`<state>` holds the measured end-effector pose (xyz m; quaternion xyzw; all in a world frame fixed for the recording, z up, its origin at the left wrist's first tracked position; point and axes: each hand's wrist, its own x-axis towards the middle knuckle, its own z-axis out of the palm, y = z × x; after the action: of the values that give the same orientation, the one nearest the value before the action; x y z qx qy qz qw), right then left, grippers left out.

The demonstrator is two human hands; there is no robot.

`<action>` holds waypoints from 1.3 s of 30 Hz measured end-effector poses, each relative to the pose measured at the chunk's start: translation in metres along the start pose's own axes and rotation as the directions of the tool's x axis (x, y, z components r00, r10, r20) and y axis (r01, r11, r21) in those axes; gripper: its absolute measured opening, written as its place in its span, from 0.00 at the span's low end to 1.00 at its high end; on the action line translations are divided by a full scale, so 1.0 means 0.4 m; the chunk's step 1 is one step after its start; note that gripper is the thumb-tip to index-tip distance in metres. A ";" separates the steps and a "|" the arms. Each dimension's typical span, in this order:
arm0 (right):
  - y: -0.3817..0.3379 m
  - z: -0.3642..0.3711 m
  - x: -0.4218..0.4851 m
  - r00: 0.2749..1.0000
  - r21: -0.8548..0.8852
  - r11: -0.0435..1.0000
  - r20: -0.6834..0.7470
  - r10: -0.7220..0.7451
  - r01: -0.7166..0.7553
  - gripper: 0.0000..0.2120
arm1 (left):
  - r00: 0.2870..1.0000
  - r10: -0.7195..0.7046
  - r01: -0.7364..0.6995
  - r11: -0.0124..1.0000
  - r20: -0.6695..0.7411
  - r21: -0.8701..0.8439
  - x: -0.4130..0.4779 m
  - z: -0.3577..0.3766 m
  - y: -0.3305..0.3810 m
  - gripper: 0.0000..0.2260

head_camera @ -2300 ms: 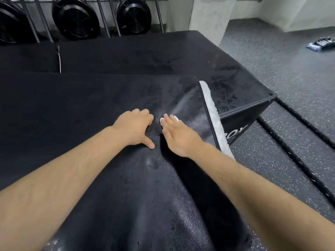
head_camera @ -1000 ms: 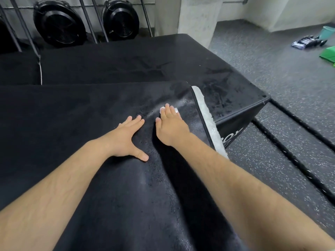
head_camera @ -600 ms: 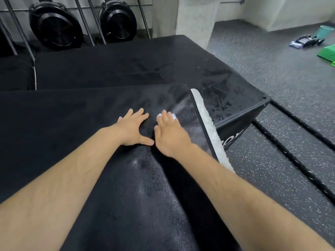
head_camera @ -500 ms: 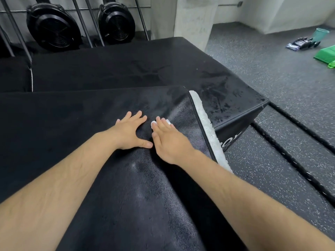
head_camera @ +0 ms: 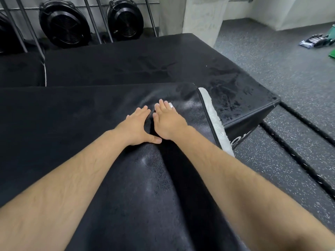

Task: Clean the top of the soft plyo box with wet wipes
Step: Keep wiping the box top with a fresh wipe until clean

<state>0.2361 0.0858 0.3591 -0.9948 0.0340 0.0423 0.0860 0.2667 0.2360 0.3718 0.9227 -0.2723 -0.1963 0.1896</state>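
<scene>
Soft plyo box (head_camera: 72, 124): black, fills foreground, top glossy w/ damp sheen nr its far-right corner, white strip (head_camera: 215, 122) along the right edge. Left hand (head_camera: 135, 126) lies flat on the top, fingers straight & together, thumb out sideways. Right hand (head_camera: 167, 122) just beside it, also flat, fingers straight, pressing a white wet wipe (head_camera: 170, 105) onto the top; only bits of it show past the fingertips. Lower black box (head_camera: 145, 64) behind, streaky.
</scene>
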 end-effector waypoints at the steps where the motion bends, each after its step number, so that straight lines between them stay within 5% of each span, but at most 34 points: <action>1: -0.018 0.010 -0.015 1.000 -0.008 1.000 -0.004 -0.002 0.002 0.27 | 1.000 -0.002 0.002 1.000 -0.009 -0.002 -0.001 0.002 -0.001 0.52; 4: -0.049 0.030 -0.097 0.997 0.054 0.996 -0.034 -0.072 0.073 0.27 | 1.000 0.014 -0.014 1.000 -0.025 0.006 0.004 0.000 -0.003 0.45; 8: 0.015 0.002 -0.002 0.999 0.073 0.997 -0.043 0.029 -0.025 0.27 | 1.000 -0.004 0.003 1.000 0.023 0.023 0.007 -0.003 -0.002 0.53; 13: -0.014 0.058 -0.065 0.999 0.057 0.998 -0.048 -0.006 0.008 0.44 | 1.000 -0.003 0.001 0.996 0.024 0.087 0.002 -0.009 0.014 0.48; 16: 0.014 0.022 -0.092 0.998 0.104 0.994 -0.052 -0.033 0.039 0.32 | 0.998 -0.036 0.029 0.991 0.058 0.130 0.008 -0.018 0.029 0.51; 18: 0.081 -0.005 -0.010 0.993 0.106 0.992 -0.093 0.077 -0.067 0.27 | 0.994 -0.069 0.054 0.984 0.085 0.172 0.013 -0.024 0.040 0.54; 22: 0.106 0.005 0.039 0.995 0.006 0.996 -0.049 0.087 -0.087 0.45 | 0.989 -0.109 0.083 0.968 0.102 0.237 0.018 -0.024 0.055 0.54; 26: 0.082 0.010 -0.060 0.998 0.074 0.997 -0.060 -0.014 0.018 0.30 | 0.985 -0.126 0.091 0.961 0.121 0.261 0.033 -0.023 0.054 0.55; 29: 0.142 -0.046 0.014 0.994 0.051 0.998 -0.091 0.054 -0.049 0.24 | 0.977 -0.132 0.071 0.943 0.169 0.326 0.037 -0.043 0.075 0.54; 35: 0.118 -0.011 0.003 0.998 -0.003 0.999 -0.042 0.051 -0.051 0.28 | 0.994 -0.092 0.054 0.890 0.061 0.453 0.079 -0.113 0.031 0.50; 39: 0.086 0.015 -0.042 0.998 0.007 0.999 -0.052 -0.038 0.038 0.35 | 0.978 -0.106 0.041 0.940 0.177 0.340 0.113 -0.092 0.004 0.53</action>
<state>0.2165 0.0541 0.3489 -0.9957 0.0173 0.0149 0.0897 0.3181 0.2175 0.3923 0.9276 -0.2840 -0.2426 -0.0045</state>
